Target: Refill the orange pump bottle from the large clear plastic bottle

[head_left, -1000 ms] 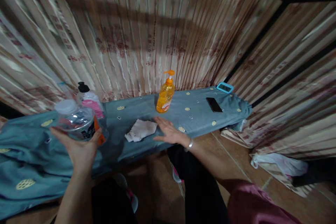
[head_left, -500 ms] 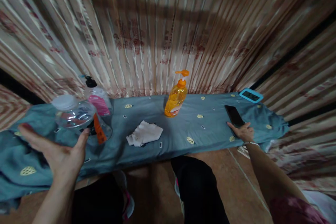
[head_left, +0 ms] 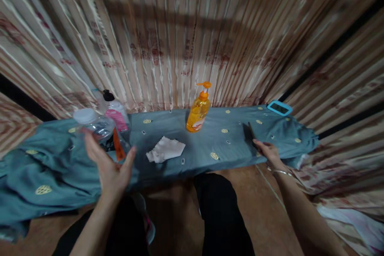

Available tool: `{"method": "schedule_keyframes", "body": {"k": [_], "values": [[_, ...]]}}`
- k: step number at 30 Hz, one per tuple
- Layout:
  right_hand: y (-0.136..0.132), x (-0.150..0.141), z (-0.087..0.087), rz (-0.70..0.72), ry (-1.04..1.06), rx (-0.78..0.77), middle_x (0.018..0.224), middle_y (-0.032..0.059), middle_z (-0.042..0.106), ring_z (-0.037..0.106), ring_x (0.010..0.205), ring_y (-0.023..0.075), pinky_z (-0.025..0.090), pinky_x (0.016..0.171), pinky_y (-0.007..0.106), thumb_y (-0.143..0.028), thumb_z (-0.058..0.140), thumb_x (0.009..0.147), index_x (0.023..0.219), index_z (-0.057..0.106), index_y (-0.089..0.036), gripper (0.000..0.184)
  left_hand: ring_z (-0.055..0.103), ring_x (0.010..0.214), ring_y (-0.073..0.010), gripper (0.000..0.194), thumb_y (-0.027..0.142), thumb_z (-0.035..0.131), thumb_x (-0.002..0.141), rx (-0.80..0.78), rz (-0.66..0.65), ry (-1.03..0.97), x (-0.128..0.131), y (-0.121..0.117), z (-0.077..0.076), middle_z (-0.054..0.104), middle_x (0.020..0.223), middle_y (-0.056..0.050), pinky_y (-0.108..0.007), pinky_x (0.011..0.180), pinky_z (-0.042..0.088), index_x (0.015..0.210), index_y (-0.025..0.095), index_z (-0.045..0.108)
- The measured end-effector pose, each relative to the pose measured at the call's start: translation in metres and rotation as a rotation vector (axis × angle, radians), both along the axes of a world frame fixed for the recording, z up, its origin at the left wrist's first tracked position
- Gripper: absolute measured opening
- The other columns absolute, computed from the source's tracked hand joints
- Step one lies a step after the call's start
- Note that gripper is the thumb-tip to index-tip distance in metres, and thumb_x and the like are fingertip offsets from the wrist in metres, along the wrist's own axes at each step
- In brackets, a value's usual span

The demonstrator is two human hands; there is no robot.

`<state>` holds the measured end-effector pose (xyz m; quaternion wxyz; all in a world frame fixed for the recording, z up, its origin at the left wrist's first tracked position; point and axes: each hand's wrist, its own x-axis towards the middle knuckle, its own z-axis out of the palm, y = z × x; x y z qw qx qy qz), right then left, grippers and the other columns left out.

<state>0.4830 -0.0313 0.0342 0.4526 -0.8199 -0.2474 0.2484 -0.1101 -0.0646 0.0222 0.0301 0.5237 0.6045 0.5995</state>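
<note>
My right hand [head_left: 268,153] grips the near end of a black smartphone [head_left: 251,131], which is tipped up on its edge above the cloth. On the other side my left hand [head_left: 111,164] holds nothing, thumb and fingers spread apart. Just beyond it stands a clear plastic jar [head_left: 103,128] with a white lid and an orange label, partly covered by the fingers. A crumpled white cloth [head_left: 166,149] lies right of that hand. Near the middle stands an orange pump bottle [head_left: 198,112], upright.
A blue-green patterned cloth [head_left: 210,140] covers the narrow table. Behind the jar is a pump bottle with a pink label [head_left: 117,115]. A blue-rimmed digital clock or timer [head_left: 279,107] lies at the far right. Pleated curtains [head_left: 180,40] hang close behind and at both sides.
My right hand has taken hold of the phone, lifting and tilting it from flat to edge-on. My left hand has moved right, in front of the jar, still spread.
</note>
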Motion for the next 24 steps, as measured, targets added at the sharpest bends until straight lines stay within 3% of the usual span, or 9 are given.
{"method": "schedule_keyframes", "body": {"k": [1, 4, 6, 9, 12, 15, 18, 21, 24], "values": [[-0.019, -0.014, 0.001, 0.030, 0.089, 0.001, 0.104, 0.0164, 0.098, 0.100, 0.117, 0.0340, 0.082, 0.113, 0.047, -0.025, 0.081, 0.114, 0.111, 0.082, -0.023, 0.003, 0.028, 0.202, -0.0514, 0.149, 0.089, 0.099, 0.092, -0.014, -0.076, -0.068, 0.019, -0.012, -0.003, 0.030, 0.216, -0.030, -0.065, 0.166, 0.022, 0.204, 0.014, 0.036], [-0.083, -0.068, 0.000, 0.201, 0.677, 0.115, 0.095, 0.0152, 0.098, 0.094, 0.080, 0.0202, 0.079, 0.083, 0.027, -0.029, 0.069, 0.123, 0.102, 0.089, -0.020, 0.031, 0.040, 0.199, -0.0452, 0.113, 0.073, 0.099, 0.104, -0.078, -0.245, -0.273, 0.072, -0.064, -0.014, 0.045, 0.212, -0.021, -0.062, 0.165, 0.027, 0.198, 0.028, 0.054], [-0.121, -0.111, -0.001, 0.338, 0.903, 0.170, 0.100, 0.0167, 0.101, 0.098, 0.086, 0.0217, 0.079, 0.088, 0.027, -0.035, 0.094, 0.108, 0.105, 0.094, -0.017, 0.018, 0.046, 0.197, -0.0445, 0.104, 0.069, 0.103, 0.102, -0.095, -0.276, -0.411, 0.101, -0.102, -0.022, 0.057, 0.206, -0.018, -0.062, 0.166, 0.025, 0.191, 0.032, 0.065], [-0.161, -0.181, -0.002, 0.538, 1.027, 0.244, 0.111, 0.0132, 0.104, 0.100, 0.098, 0.0269, 0.080, 0.099, 0.036, -0.057, 0.129, 0.069, 0.113, 0.096, -0.022, 0.064, 0.068, 0.181, -0.0499, 0.081, 0.081, 0.095, 0.103, -0.307, -0.449, -0.750, 0.134, -0.143, -0.028, 0.080, 0.183, -0.020, -0.069, 0.158, 0.046, 0.164, 0.028, 0.088], [-0.185, -0.245, -0.006, 0.662, 0.947, 0.264, 0.112, 0.0081, 0.102, 0.099, 0.110, 0.0329, 0.076, 0.115, 0.049, -0.062, 0.128, 0.067, 0.131, 0.093, -0.027, 0.080, 0.076, 0.171, -0.0540, 0.089, 0.088, 0.099, 0.092, -0.399, -0.548, -1.043, 0.152, -0.162, -0.024, 0.087, 0.171, -0.024, -0.073, 0.144, 0.063, 0.153, 0.025, 0.094], [-0.202, -0.292, -0.014, 0.712, 0.587, 0.293, 0.141, 0.0112, 0.098, 0.090, 0.144, 0.0459, 0.064, 0.140, 0.069, -0.051, 0.130, 0.058, 0.150, 0.087, -0.033, 0.104, 0.079, 0.170, -0.0476, 0.076, 0.087, 0.102, 0.091, -0.370, -0.534, -1.182, 0.149, -0.170, -0.019, 0.093, 0.165, -0.014, -0.061, 0.135, 0.071, 0.146, 0.035, 0.097], [-0.215, -0.316, -0.024, 0.781, 0.305, 0.267, 0.170, 0.0162, 0.086, 0.073, 0.171, 0.0544, 0.051, 0.153, 0.080, -0.044, 0.128, 0.061, 0.167, 0.080, -0.037, 0.116, 0.093, 0.145, -0.0467, 0.073, 0.090, 0.106, 0.083, -0.397, -0.487, -1.282, 0.131, -0.173, -0.018, 0.101, 0.138, -0.011, -0.059, 0.123, 0.079, 0.131, 0.035, 0.099], [-0.221, -0.320, -0.030, 0.881, 0.294, 0.252, 0.170, 0.0185, 0.085, 0.074, 0.169, 0.0553, 0.052, 0.153, 0.082, -0.047, 0.127, 0.066, 0.170, 0.076, -0.036, 0.116, 0.098, 0.128, -0.0429, 0.072, 0.088, 0.100, 0.091, -0.390, -0.406, -1.326, 0.112, -0.171, -0.022, 0.101, 0.124, -0.010, -0.056, 0.118, 0.080, 0.128, 0.027, 0.097], [-0.217, -0.315, -0.030, 0.908, 0.483, 0.268, 0.167, 0.0173, 0.086, 0.083, 0.157, 0.0465, 0.066, 0.141, 0.071, -0.052, 0.125, 0.073, 0.171, 0.071, -0.033, 0.114, 0.099, 0.118, -0.0391, 0.064, 0.084, 0.099, 0.095, -0.372, -0.348, -1.352, 0.101, -0.167, -0.027, 0.101, 0.118, -0.008, -0.053, 0.111, 0.081, 0.126, 0.027, 0.095]]}}
